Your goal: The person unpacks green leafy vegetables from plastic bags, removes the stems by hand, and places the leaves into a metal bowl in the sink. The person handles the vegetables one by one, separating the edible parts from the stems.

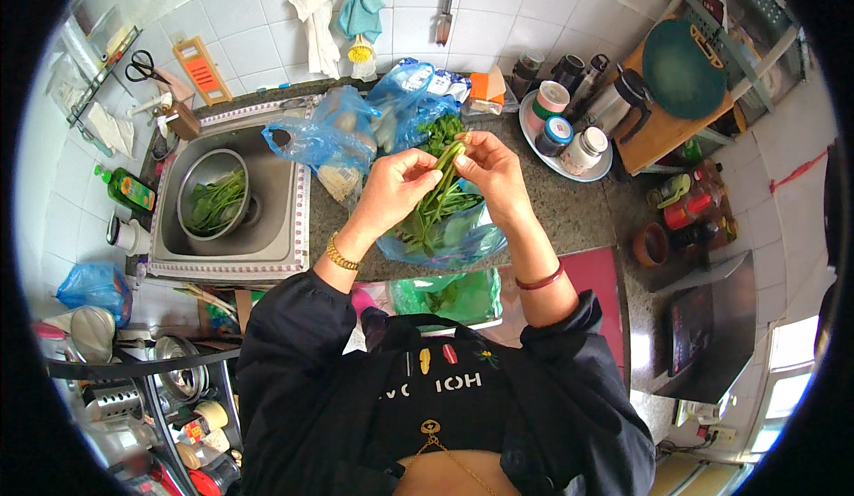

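Both hands pinch one small bunch of green leafy stalks point(437, 192) over the worktop. My left hand point(399, 186) grips it from the left, thumb against the stems. At the upper ends of the stalks, my right hand point(492, 170) holds them between thumb and fingers. The leaves hang down over an opened blue plastic bag point(490, 236) that has more greens in it. Just behind the hands lies a clump of leafy herbs point(442, 130). More picked greens point(217, 204) lie in a metal bowl point(187, 177) in the sink at left.
A steel sink point(283, 212) is set into the granite counter point(574, 212). Blue bags point(343, 126) fill the back. On the right, a tray point(604, 174) carries jars beside a steel thermos point(617, 99). A green-lined bin point(407, 296) stands below the counter edge.
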Available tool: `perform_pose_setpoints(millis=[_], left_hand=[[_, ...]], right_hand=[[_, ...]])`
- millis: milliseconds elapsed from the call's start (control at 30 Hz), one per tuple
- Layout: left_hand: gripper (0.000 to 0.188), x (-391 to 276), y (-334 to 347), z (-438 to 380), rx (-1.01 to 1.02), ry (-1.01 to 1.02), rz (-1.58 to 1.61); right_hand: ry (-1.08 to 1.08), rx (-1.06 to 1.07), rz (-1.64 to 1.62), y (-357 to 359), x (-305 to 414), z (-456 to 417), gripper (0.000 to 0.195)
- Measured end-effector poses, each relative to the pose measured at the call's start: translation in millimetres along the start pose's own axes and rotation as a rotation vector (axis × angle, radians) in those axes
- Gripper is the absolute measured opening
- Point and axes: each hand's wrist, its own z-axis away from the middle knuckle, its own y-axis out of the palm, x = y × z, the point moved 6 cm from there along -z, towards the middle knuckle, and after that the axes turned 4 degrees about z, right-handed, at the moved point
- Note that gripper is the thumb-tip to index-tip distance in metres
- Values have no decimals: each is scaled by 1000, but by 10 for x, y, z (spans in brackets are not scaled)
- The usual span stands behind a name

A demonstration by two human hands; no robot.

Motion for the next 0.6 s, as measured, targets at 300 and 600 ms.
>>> perform_pose_setpoints(millis=[300,600], left_hand=[[12,50,-116,-16,137,-289,222],[15,84,-100,-7,82,-315,122]], right_hand=[[108,149,-78,-6,-213,-70,18],[95,160,55,123,-229,-11,21]])
